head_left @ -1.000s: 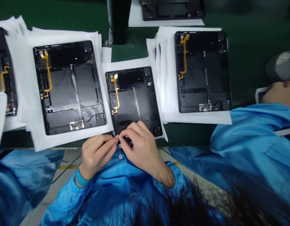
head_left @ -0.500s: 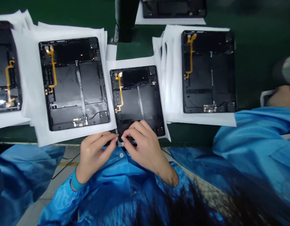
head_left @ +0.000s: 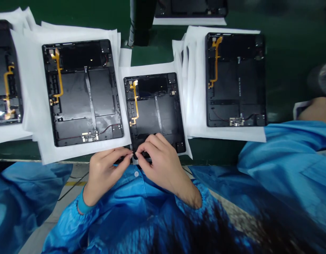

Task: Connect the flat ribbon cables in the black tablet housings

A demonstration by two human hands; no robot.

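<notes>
Both hands (head_left: 106,173) (head_left: 161,164) pinch (on what, I cannot tell) at a black casing (head_left: 148,113) with orange ribbon (head_left: 136,104).

The right hand (head_left: 163,165) hides part of the six o'clock end of the middle tablet housing (head_left: 147,111); anything between its fingers (head_left: 149,146) is too small to tell. Picture edges cut off the leftmost tablet housing (head_left: 5,76) between nine and ten o'clock, the farthest tablet housing (head_left: 190,7) past twelve, and a co-worker's hand (head_left: 316,110) at three.

Dim green table (head_left: 287,67), white glare on the leftmost casing (head_left: 5,81), blurred hair (head_left: 194,233) below.
</notes>
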